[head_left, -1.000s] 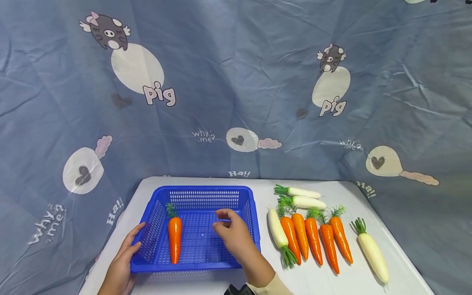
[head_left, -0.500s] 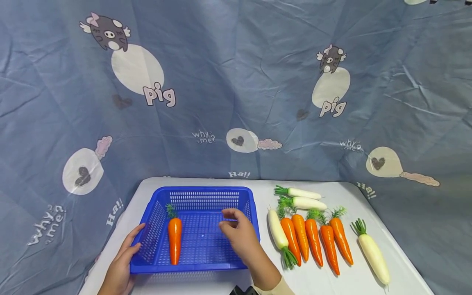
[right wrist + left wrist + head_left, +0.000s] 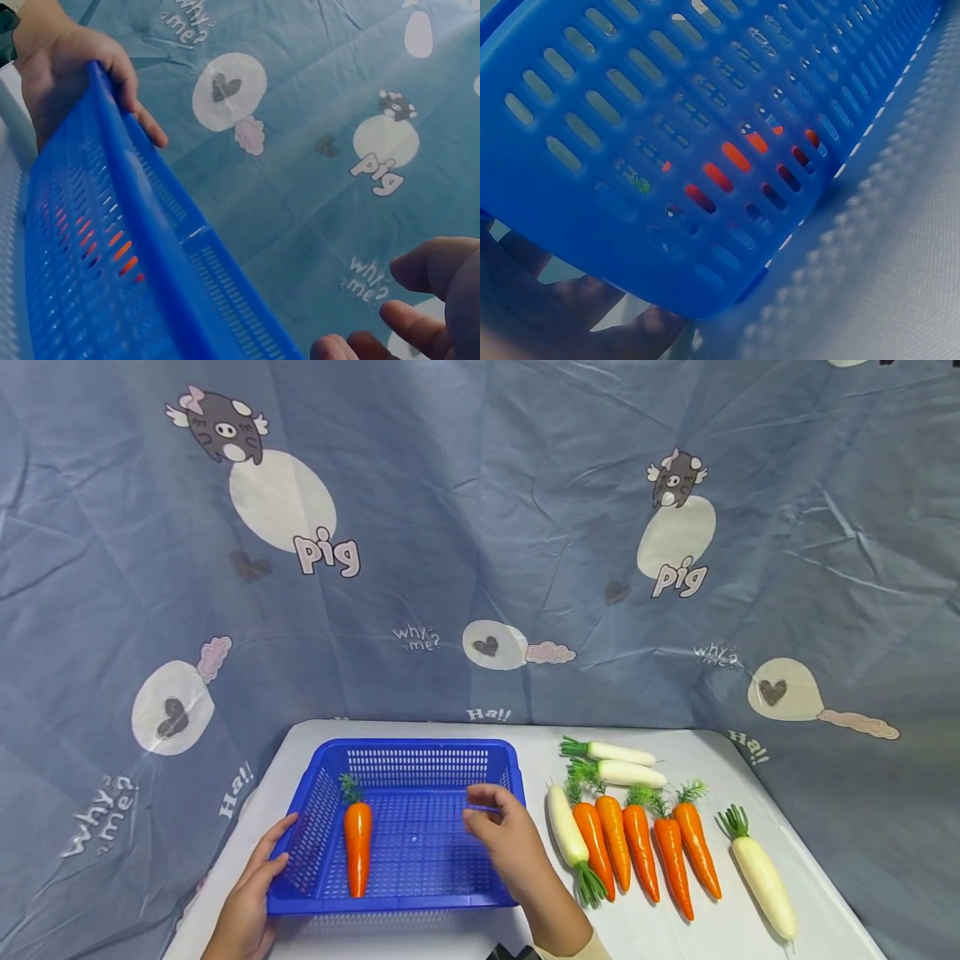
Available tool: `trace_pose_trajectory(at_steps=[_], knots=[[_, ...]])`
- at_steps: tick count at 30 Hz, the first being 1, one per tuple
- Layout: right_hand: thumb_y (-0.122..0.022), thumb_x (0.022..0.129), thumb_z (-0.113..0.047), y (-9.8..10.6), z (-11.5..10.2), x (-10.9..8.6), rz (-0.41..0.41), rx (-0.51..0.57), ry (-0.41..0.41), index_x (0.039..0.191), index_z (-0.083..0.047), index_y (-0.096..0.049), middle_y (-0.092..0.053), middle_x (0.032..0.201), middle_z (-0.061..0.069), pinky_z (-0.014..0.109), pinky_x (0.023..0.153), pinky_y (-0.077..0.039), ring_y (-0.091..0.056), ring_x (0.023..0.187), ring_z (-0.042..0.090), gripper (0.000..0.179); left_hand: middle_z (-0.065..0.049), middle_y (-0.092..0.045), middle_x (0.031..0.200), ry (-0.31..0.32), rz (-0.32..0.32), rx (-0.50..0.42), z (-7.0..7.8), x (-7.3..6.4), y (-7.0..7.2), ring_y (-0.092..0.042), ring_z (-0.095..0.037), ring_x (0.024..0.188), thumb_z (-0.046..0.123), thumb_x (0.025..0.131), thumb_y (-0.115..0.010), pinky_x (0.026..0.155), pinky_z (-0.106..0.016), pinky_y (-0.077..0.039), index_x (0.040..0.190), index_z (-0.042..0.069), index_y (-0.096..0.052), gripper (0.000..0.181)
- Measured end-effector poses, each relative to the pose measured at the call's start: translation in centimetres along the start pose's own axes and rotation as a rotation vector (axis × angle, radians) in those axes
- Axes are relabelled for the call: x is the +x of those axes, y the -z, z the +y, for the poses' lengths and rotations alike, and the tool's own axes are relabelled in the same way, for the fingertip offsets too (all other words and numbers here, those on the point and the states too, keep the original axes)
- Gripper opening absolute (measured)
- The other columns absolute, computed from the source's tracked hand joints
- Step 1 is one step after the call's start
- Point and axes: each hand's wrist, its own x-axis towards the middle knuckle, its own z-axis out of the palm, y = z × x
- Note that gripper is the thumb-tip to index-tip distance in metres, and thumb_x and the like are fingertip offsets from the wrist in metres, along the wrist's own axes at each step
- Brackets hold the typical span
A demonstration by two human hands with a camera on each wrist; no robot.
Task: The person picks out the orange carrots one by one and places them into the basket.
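My left hand (image 3: 251,893) rests against the left end of a blue slotted plastic basket (image 3: 382,908), fingertips at its rim. In the left wrist view, fingers (image 3: 645,330) show below the basket's edge. One orange carrot (image 3: 358,847) with green top lies inside, on the left of the basket floor; orange also shows through the slots in both wrist views. My right hand (image 3: 517,852) hovers over the basket's right side, thumb and fingers curved with a gap between and nothing held.
Right of the basket, several carrots (image 3: 641,852) lie side by side. A white radish (image 3: 567,827) borders them, two more radishes (image 3: 626,774) lie behind, and another radish (image 3: 765,889) lies at far right. A blue printed cloth (image 3: 480,568) hangs behind the white table (image 3: 540,743).
My right hand has drifted right across the basket, toward its right wall. The left hand, the basket and the carrot inside keep their places.
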Motion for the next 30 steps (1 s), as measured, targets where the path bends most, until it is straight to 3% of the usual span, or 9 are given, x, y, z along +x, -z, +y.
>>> trace_pose_trajectory(at_steps=[10, 19, 27, 30], knots=[[-0.068, 0.098, -0.004, 1.6, -0.2, -0.1, 0.091, 0.061, 0.043, 0.129, 0.002, -0.062, -0.062, 0.127, 0.019, 0.029, 0.091, -0.058, -0.067, 0.106, 0.025, 0.032, -0.003, -0.003, 0.169, 0.015, 0.013, 0.014, 0.2, -0.1, 0.1, -0.047, -0.009, 0.125, 0.030, 0.116, -0.023, 0.094, -0.035, -0.052, 0.168, 0.034, -0.015, 0.053], [-0.069, 0.099, -0.008, 3.6, -0.5, -0.2, 0.204, -0.039, 0.042, 0.130, 0.002, -0.063, -0.063, 0.131, 0.020, 0.026, 0.091, -0.053, -0.064, 0.111, 0.024, 0.033, -0.002, -0.009, 0.166, -0.021, -0.016, -0.013, 0.1, -0.2, -0.1, -0.048, -0.011, 0.124, 0.029, 0.116, -0.025, 0.093, -0.034, -0.052, 0.168, 0.030, -0.014, 0.053], [-0.066, 0.101, -0.005, 4.9, 0.2, -0.2, 0.234, -0.054, 0.054, 0.132, 0.003, -0.060, -0.063, 0.134, 0.022, 0.025, 0.091, -0.053, -0.063, 0.115, 0.027, 0.033, -0.004, -0.003, 0.170, 0.038, 0.009, -0.008, 0.4, -0.3, -0.2, -0.047, -0.011, 0.127, 0.032, 0.116, -0.024, 0.096, -0.036, -0.052, 0.167, 0.037, -0.014, 0.053], [-0.065, 0.101, -0.004, 5.3, 0.6, -0.2, 0.260, -0.056, 0.056, 0.131, 0.003, -0.061, -0.064, 0.131, 0.022, 0.023, 0.090, -0.053, -0.063, 0.113, 0.028, 0.032, -0.004, -0.004, 0.169, 0.033, 0.004, -0.013, 0.4, -0.2, -0.2, -0.049, -0.013, 0.126, 0.033, 0.116, -0.025, 0.095, -0.037, -0.053, 0.167, 0.037, -0.014, 0.053]])
